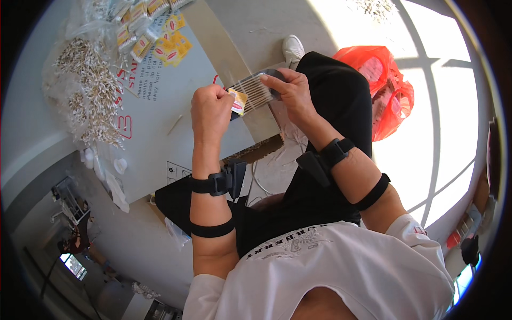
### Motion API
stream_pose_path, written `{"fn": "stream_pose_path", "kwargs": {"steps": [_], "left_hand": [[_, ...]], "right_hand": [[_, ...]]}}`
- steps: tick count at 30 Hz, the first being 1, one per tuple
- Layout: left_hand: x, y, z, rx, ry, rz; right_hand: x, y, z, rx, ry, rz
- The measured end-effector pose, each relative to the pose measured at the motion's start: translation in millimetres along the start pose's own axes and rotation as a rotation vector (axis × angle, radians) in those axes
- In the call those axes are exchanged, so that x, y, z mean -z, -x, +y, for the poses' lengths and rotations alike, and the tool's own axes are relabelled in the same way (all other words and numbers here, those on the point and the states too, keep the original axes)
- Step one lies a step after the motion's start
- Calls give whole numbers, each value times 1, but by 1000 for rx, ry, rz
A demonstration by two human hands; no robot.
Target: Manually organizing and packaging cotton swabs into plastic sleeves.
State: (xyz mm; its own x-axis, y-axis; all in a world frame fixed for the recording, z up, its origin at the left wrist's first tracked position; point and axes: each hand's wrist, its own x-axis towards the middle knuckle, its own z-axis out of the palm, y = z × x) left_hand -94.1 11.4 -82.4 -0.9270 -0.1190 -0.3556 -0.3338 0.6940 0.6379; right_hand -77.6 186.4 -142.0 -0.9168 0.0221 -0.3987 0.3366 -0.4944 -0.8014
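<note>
In front of me is a row of cotton swabs, lying side by side with what looks like clear film around them. A dark rounded piece shows at their right end. My right hand grips that end, thumb on top. A small yellow and white printed card sits at the left end of the row. The closed fingers of my left hand pinch its edge; exactly what lies under the fingertips is hidden.
Loose cotton swabs are heaped in clear plastic on the grey board at left. Yellow cards and filled swab packs lie beyond. One stick lies alone. A red plastic bag stands on the floor, right of my leg.
</note>
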Motion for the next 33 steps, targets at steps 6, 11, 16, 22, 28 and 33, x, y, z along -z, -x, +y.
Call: {"fn": "stream_pose_path", "kwargs": {"steps": [6, 11, 16, 22, 28, 33], "left_hand": [[0, 3, 19, -68, -169, -50], [4, 10, 31, -184, -272, 16], [1, 4, 26, -183, -239, 30], [-11, 0, 28, -260, -113, 42], [-14, -4, 14, -322, -22, 26], [-12, 4, 16, -354, -74, 58]], "right_hand": [[3, -1, 3, 3, 16, 3], [1, -2, 4, 16, -13, 5], [1, -1, 2, 1, 29, 1], [0, 0, 1, 0, 14, 8], [0, -1, 1, 0, 5, 6], [-1, 0, 1, -9, 10, 3]]}}
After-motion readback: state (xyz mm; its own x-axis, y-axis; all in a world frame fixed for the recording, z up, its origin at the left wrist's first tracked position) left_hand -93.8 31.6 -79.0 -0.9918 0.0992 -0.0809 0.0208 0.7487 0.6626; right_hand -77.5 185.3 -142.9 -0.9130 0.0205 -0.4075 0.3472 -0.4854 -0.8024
